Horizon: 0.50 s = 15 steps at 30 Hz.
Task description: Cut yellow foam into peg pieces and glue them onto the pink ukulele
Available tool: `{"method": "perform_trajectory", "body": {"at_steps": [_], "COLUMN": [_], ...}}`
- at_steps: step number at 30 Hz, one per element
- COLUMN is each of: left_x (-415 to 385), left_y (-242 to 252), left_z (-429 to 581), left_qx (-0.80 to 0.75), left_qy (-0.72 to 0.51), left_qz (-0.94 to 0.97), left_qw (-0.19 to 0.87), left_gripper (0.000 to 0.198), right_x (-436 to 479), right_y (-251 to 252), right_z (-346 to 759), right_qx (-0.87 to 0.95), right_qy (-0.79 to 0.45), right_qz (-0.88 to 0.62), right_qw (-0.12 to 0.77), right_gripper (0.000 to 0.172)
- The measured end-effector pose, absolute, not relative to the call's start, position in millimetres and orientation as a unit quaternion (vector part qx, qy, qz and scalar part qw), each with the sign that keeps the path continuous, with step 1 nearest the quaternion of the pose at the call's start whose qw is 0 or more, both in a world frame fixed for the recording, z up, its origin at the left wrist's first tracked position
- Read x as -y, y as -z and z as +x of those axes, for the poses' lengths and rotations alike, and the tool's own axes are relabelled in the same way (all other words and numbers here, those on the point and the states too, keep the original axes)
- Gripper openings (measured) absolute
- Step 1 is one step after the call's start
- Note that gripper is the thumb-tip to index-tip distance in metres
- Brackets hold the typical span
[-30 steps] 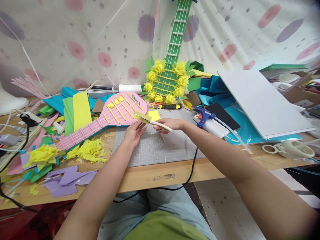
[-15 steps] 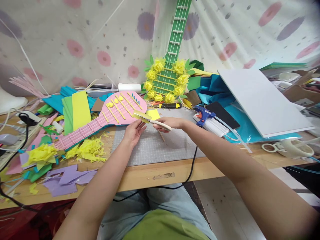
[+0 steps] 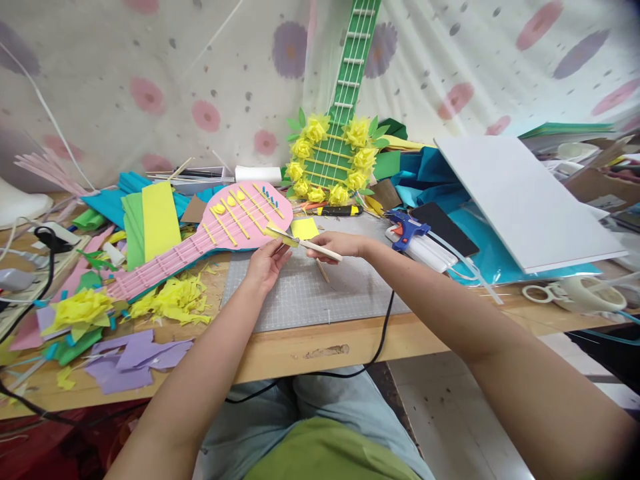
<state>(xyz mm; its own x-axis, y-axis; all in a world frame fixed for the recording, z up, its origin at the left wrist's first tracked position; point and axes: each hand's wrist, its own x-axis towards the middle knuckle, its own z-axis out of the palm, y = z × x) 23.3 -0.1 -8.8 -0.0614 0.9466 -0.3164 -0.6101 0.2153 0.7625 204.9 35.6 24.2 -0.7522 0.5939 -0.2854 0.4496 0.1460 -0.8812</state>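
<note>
One head-worn view, facing forward and down at the hands [image 3: 264, 268] over the cutting mat [image 3: 300, 303]
It looks from close above the mat's near side, with the wearer's lap [image 3: 325, 400] before the mat and a flowered sheet [image 3: 225, 73] behind.

Far side: backed by a pale sheet [image 3: 225, 67], on which pink and purple flowers [image 3: 147, 95] and small grey spots [image 3: 455, 29] are printed. Sheet creased toward the right. Worktop [image 3: 280, 353] made of light wood; its near edge is marked by a rough worn patch [image 3: 327, 351]. Pale floor [image 3: 450, 387], flecked with dark specks, glimpsed at near right. Scene evenly lit.
</note>
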Motion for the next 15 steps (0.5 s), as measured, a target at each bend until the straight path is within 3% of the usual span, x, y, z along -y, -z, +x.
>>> {"method": "perform_trajectory", "body": {"at_steps": [15], "left_x": [0.8], "left_y": [8.9], "left_z": [24.9], "left_qx": [-0.418], "left_qy": [-0.591], "left_qz": [0.206], "left_qw": [0.658], "left_gripper": [0.008], "right_x": [-33.2], "right_y": [-29.6], "right_z": [199.0], "right_qx": [0.761], "right_qy": [-0.543], "right_qz": [-0.351], "right_qw": [0.062], "right_gripper": [0.044]}}
